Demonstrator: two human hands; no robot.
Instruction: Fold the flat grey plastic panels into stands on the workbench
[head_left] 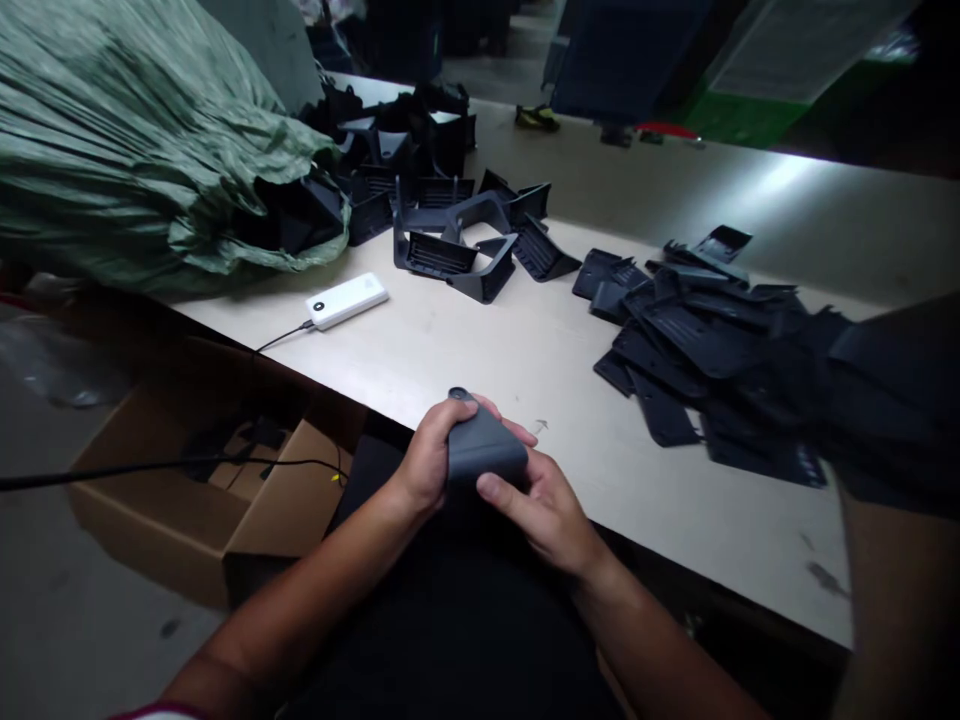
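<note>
A dark grey plastic part (484, 445) is held between both hands at the table's front edge. My left hand (435, 445) grips its left side, the thumb near a small round hole at the top corner. On the right side, my right hand (544, 500) holds it with the thumb on the lower face and fingers behind. Beyond the hands, black frame-shaped parts (442, 255) stand on the table (510, 350). To the right lies a heap of flat black parts (697, 330).
A green woven sack (150, 150) with black parts in its mouth rests at the left. Near it lies a white power bank (349, 300) with a cable. An open cardboard box (277, 510) stands below the table edge. A person's dark sleeve (900, 400) reaches in at right.
</note>
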